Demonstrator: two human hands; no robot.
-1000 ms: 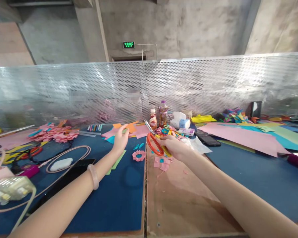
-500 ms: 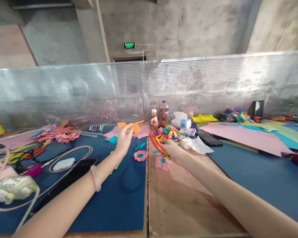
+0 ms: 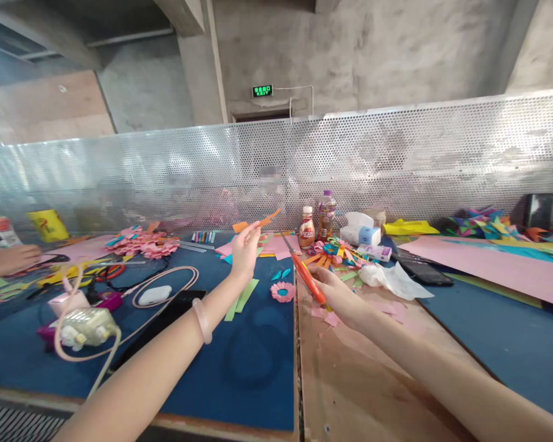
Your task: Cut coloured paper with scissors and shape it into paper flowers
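My left hand (image 3: 247, 250) is raised over the blue mat, closed on a piece of orange paper (image 3: 271, 218) whose narrow end sticks out to the right. My right hand (image 3: 334, 288) grips orange-handled scissors (image 3: 308, 279), their blades pointing up and away toward the paper but apart from it. Below the hands, a pink paper flower (image 3: 282, 292) with a blue centre lies on the mat beside small blue paper pieces (image 3: 281, 274). Green paper strips (image 3: 242, 299) lie partly behind my left forearm. Pink paper scraps (image 3: 332, 318) lie under the scissors.
Two bottles (image 3: 306, 227) stand at the back, near a tissue pack (image 3: 360, 230) and crumpled tissue (image 3: 391, 279). Cables (image 3: 188, 270) and a pile of pink paper pieces (image 3: 142, 240) lie to the left. Another person's hand (image 3: 16, 259) is at the far left. Large paper sheets (image 3: 479, 264) lie right.
The camera view has turned left, bringing another person's hand into sight. The orange paper is now tilted edge-on in my left hand, and the scissors have swung so their blades show.
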